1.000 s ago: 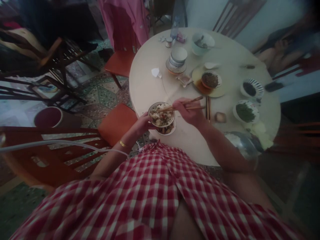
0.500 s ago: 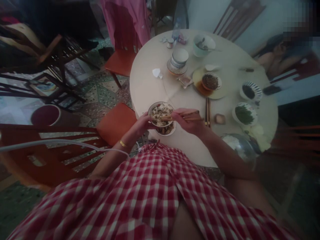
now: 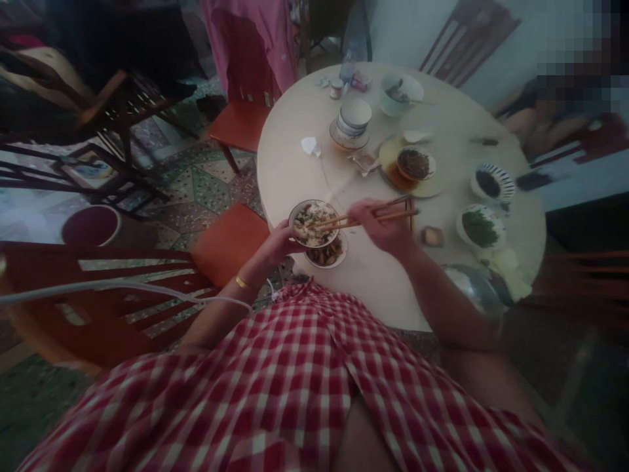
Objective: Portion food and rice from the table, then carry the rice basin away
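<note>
My left hand (image 3: 281, 241) is closed on the left side of a bowl of rice (image 3: 310, 216), whose rice is mixed with darker bits of food. In my right hand (image 3: 383, 226) is a pair of chopsticks (image 3: 344, 221), their tips in the rice and their back ends pointing right. Partly hidden under the rice bowl, a second bowl of dark cooked food (image 3: 330, 254) rests at the table's near edge. Just past my right fingers, another pair of chopsticks (image 3: 409, 206) lies on the table, partly covered by my hand.
The round table (image 3: 295, 187) also bears stacked bowls (image 3: 355, 115), a dish of brown food (image 3: 413, 162) on a yellow plate (image 3: 432, 187), a bowl of greens (image 3: 480, 227) and a metal lid-like dome (image 3: 464, 282). An orange chair (image 3: 230, 239) stands left. Another person (image 3: 535, 118) sits at far right.
My right hand has moved up and slightly right with the chopsticks, which now slant down into the rice. The rice bowl has shifted slightly left, showing more of the bowl below.
</note>
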The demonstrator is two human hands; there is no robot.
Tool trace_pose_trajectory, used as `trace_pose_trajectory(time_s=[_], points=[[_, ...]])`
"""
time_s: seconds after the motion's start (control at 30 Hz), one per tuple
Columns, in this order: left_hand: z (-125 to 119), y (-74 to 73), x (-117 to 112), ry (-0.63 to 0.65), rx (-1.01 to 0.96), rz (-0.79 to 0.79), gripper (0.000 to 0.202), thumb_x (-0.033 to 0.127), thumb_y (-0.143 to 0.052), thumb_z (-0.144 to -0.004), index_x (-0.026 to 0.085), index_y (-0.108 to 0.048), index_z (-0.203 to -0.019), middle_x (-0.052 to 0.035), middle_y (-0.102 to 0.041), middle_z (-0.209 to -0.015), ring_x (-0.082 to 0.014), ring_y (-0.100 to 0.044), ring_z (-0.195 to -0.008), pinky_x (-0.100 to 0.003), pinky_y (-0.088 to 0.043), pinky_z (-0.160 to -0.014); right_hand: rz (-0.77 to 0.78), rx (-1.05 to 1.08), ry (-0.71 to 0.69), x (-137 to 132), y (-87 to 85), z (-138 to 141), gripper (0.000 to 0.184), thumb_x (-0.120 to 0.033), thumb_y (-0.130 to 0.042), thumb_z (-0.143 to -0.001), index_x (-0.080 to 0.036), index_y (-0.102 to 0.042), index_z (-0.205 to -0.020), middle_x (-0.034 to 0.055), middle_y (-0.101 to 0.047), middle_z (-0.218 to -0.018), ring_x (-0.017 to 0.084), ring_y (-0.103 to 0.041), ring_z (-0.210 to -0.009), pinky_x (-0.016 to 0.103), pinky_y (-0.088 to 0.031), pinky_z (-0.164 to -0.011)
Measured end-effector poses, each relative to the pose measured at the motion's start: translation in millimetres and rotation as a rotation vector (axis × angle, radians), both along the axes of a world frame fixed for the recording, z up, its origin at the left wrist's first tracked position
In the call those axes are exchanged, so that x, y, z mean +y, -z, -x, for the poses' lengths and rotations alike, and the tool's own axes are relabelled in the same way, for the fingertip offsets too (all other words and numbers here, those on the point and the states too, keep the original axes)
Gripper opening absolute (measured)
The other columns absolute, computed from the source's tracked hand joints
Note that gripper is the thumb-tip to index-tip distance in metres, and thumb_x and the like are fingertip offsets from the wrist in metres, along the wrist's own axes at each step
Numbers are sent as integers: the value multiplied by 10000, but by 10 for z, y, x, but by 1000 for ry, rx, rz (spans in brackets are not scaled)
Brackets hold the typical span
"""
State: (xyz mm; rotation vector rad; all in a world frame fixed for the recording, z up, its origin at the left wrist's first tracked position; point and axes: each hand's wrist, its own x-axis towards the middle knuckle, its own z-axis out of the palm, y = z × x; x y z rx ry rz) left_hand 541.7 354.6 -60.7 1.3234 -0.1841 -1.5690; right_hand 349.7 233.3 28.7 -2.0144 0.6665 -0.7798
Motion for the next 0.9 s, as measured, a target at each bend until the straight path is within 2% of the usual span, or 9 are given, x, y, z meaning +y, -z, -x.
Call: trace_pose_trajectory(time_s=[0.1, 0.17, 0.27, 0.4, 0.53, 0.6, 0.67, 0.77, 0.9], points=[[-27, -1, 27, 13, -23, 8, 516, 168, -624, -556, 203, -548, -1065, -34, -690, -945, -184, -685, -713, -323, -595, -650, -22, -110, 97, -171, -145, 115, 370, -509, -540, -910, -207, -689, -757, 0, -687, -683, 131, -671, -645, 243, -569, -621], [-30, -11, 35, 36, -29, 0, 530, 171, -625, -545, 202, -549, -1068, -34, -689, -920, -179, -675, -668, -315, -588, -609, -27, -145, 138, -286, -164, 137, 359, -514, -560, -897, -210, -692, -758, 0, -687, -684, 127, -673, -641, 240, -574, -612], [-2, -37, 25, 56, -28, -3, 538, 172, -622, -530, 200, -549, -1061, -30, -686, -895, -176, -664, -625, -299, -573, -553, -55, -111, 141, -343, -22, 72, 381, -536, -571, -880, -198, -688, -749, -2, -677, -653, 127, -670, -633, 234, -573, -594], [59, -66, 1, 39, -16, -16, 467, 155, -613, -521, 184, -544, -981, -34, -684, -900, -184, -676, -678, -307, -586, -589, -89, -13, 112, -177, 161, -35, 427, -563, -564, -871, -178, -682, -730, 4, -674, -640, 137, -670, -639, 240, -570, -600], [71, -63, -4, 33, 1, -31, 445, 149, -608, -519, 182, -536, -957, -35, -683, -897, -193, -685, -700, -311, -593, -600, -72, -9, 101, -54, -2, 20, 423, -563, -556, -878, -186, -682, -733, 6, -685, -673, 139, -671, -655, 252, -575, -638], [58, -54, -2, 40, -4, -40, 451, 154, -604, -524, 187, -532, -968, -26, -682, -879, -182, -677, -650, -297, -585, -568, -49, -19, 133, -91, -119, 87, 408, -560, -560, -879, -196, -679, -736, 1, -681, -674, 136, -671, -661, 252, -575, -648], [45, -45, -3, 38, -3, -31, 462, 153, -606, -529, 191, -534, -984, -23, -682, -882, -172, -671, -632, -292, -584, -562, -24, -15, 174, -155, -161, 142, 407, -564, -563, -877, -200, -670, -729, -5, -666, -649, 131, -665, -648, 242, -569, -633], [41, -30, -13, 4, 6, 10, 465, 146, -618, -540, 189, -543, -998, -32, -681, -923, -181, -681, -706, -321, -602, -624, -31, 23, 205, -198, -48, 155, 444, -589, -551, -872, -188, -647, -706, -11, -632, -587, 123, -640, -591, 221, -548, -570], [55, 6, -26, -25, -3, 0, 461, 145, -624, -545, 185, -541, -997, -36, -672, -923, -194, -684, -744, -350, -608, -665, -92, 12, 231, -111, 160, 51, 490, -626, -510, -874, -182, -618, -698, -21, -599, -551, 115, -617, -547, 208, -526, -516]])
